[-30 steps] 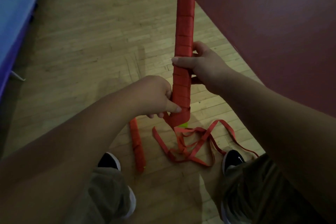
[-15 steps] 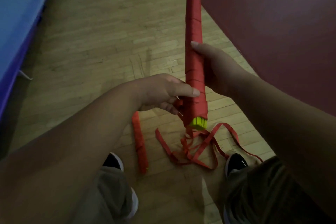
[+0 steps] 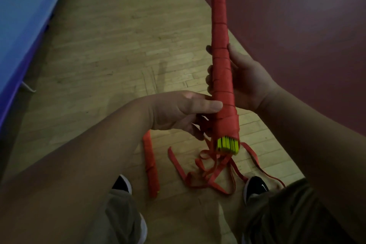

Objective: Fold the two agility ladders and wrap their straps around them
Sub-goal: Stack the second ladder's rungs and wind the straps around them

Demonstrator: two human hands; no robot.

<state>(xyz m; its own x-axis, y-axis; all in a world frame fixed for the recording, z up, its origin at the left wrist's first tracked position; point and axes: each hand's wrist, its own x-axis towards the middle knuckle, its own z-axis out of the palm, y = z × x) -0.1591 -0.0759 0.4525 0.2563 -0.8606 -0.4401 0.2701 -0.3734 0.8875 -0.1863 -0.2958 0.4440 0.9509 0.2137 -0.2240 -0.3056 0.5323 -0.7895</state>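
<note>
A folded agility ladder [image 3: 220, 49], a long bundle of yellow rungs wound in red strap, stands tilted in front of me with its yellow ends facing down. My right hand [image 3: 243, 83] grips its middle from the right, fingertips showing on the left side. My left hand [image 3: 182, 111] lies at its lower end, thumb pressed on the wrap and fingers curled round the red strap there. Loose red strap [image 3: 210, 172] trails from the bundle onto the floor. A second wrapped ladder [image 3: 151, 164] lies on the floor between my feet.
I stand on a wooden floor [image 3: 111, 49]. A dark red mat [image 3: 297, 25] covers the right side and a blue mat [image 3: 19, 16] edges the left. My two dark shoes [image 3: 255, 186] flank the loose strap.
The bundle has risen and tilted, so its yellow rung ends now show. My left hand has shifted from gripping the bottom to pressing its thumb on the wrap.
</note>
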